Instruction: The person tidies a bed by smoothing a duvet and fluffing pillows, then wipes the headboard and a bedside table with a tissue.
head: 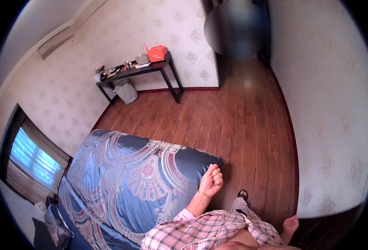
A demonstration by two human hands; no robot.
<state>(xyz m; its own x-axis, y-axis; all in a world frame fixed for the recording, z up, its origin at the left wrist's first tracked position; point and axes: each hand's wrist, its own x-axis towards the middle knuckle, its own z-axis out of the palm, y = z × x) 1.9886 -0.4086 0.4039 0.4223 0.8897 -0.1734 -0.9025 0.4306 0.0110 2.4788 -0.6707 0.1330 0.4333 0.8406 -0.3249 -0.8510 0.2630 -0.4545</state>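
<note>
My left hand point(212, 181) is curled into a fist, with a gold-coloured bangle point(204, 194) at the wrist. Nothing shows between its fingers. In the picture it overlaps the corner of a shiny blue patterned bedspread point(146, 184); I cannot tell whether they touch. My right hand point(291, 223) hangs low near the right wall, small and partly turned away, with no object seen in it. Pink plaid pajamas point(199, 228) cover my body, and one foot in a dark slipper point(242, 195) rests forward on the wood floor point(246, 131).
A black narrow table point(132, 72) along the far wall bears an orange case point(157, 53) and several small items. Below it stands a grey bin point(126, 91). A curtained window point(35, 159) is left of the bed, beyond a patterned pillow point(59, 223). The passage ahead is blurred out.
</note>
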